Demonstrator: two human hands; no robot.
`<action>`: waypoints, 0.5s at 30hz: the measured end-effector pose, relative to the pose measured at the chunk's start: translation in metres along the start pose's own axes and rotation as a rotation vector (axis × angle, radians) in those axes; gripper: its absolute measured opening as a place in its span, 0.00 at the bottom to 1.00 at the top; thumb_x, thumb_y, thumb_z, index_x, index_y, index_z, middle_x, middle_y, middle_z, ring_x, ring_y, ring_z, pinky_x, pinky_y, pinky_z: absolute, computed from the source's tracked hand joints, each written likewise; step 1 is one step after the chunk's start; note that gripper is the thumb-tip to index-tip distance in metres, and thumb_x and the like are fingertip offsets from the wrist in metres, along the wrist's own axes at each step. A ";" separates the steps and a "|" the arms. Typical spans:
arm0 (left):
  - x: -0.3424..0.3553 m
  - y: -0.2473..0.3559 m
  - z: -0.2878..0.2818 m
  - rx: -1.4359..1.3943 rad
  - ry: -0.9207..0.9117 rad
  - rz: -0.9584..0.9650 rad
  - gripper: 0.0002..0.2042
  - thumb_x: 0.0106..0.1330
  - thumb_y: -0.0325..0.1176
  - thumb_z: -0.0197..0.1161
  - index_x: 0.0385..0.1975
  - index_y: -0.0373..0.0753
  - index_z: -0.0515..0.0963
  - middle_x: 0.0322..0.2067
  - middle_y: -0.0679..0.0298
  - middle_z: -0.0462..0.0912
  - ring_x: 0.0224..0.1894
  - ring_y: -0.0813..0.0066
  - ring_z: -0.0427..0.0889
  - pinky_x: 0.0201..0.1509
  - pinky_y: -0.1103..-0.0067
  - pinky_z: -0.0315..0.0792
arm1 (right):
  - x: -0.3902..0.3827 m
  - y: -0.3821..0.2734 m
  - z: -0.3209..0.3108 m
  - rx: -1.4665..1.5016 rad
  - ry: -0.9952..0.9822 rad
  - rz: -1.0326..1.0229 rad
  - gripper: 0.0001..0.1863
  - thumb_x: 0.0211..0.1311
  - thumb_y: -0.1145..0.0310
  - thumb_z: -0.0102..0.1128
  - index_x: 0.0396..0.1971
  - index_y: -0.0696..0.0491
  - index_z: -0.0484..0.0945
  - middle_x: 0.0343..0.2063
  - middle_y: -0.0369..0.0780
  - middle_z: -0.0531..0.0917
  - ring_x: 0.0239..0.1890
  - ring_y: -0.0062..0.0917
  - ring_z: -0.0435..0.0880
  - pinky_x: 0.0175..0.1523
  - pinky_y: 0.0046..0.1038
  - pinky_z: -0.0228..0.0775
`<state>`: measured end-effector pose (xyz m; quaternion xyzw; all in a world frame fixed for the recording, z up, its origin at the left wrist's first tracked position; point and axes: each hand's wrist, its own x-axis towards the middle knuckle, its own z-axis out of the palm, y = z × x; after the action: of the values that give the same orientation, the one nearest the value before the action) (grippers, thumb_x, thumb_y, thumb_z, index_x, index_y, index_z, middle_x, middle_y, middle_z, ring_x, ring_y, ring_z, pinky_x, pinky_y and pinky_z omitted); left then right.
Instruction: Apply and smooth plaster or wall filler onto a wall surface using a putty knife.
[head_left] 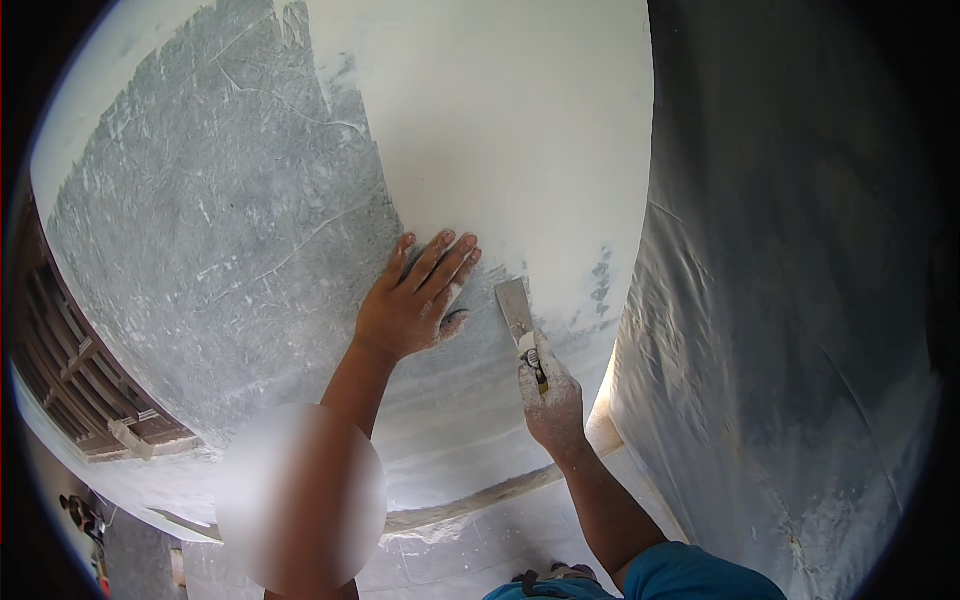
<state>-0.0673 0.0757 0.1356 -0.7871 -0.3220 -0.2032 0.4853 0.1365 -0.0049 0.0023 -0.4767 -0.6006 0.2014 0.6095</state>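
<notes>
My left hand [418, 290] lies on the wall [230, 180] with its fingers stretched out and apart, near the boundary between rough grey surface and smooth white coating [510, 120]. My right hand [548, 395], dusted with white, grips a putty knife [515, 305] by its handle. The wide metal blade points up and rests at or very close to the lower edge of the white coat, just right of my left fingers. A round blurred patch covers part of my left forearm.
A brown slatted wooden window or vent [70, 350] is set in the wall at left. Wrinkled grey plastic sheeting [770, 300] hangs at right. Grey floor [460, 530] shows below, with my shoes at the bottom edge. Small objects I cannot make out sit at lower left.
</notes>
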 end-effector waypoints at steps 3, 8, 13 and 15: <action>0.000 -0.002 -0.003 0.002 0.014 0.006 0.42 0.51 0.56 0.71 0.70 0.54 0.67 0.73 0.74 0.61 0.75 0.71 0.59 0.79 0.58 0.52 | 0.004 -0.002 -0.002 -0.024 0.031 -0.117 0.25 0.70 0.71 0.57 0.65 0.63 0.69 0.49 0.58 0.81 0.52 0.41 0.85 0.55 0.33 0.75; 0.000 -0.002 0.000 -0.003 0.010 -0.001 0.42 0.51 0.55 0.71 0.70 0.54 0.67 0.73 0.74 0.61 0.75 0.71 0.58 0.79 0.58 0.52 | 0.010 -0.006 -0.007 -0.082 -0.004 -0.047 0.25 0.70 0.72 0.56 0.65 0.63 0.69 0.51 0.59 0.81 0.53 0.42 0.84 0.56 0.33 0.74; 0.002 -0.002 -0.004 0.000 -0.007 0.006 0.41 0.53 0.56 0.70 0.69 0.54 0.67 0.73 0.74 0.61 0.75 0.72 0.58 0.79 0.59 0.51 | 0.023 -0.024 -0.007 -0.022 0.033 -0.062 0.26 0.70 0.73 0.57 0.65 0.63 0.68 0.51 0.57 0.81 0.54 0.40 0.84 0.58 0.33 0.74; -0.001 -0.002 -0.001 -0.004 -0.007 0.000 0.41 0.53 0.56 0.70 0.69 0.54 0.68 0.73 0.74 0.62 0.74 0.72 0.59 0.79 0.59 0.51 | 0.009 -0.005 -0.002 0.003 0.043 -0.113 0.26 0.69 0.73 0.57 0.65 0.63 0.68 0.51 0.56 0.82 0.54 0.39 0.84 0.58 0.32 0.73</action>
<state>-0.0689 0.0747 0.1367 -0.7888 -0.3233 -0.2010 0.4826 0.1383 -0.0005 0.0114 -0.4451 -0.6131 0.1573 0.6335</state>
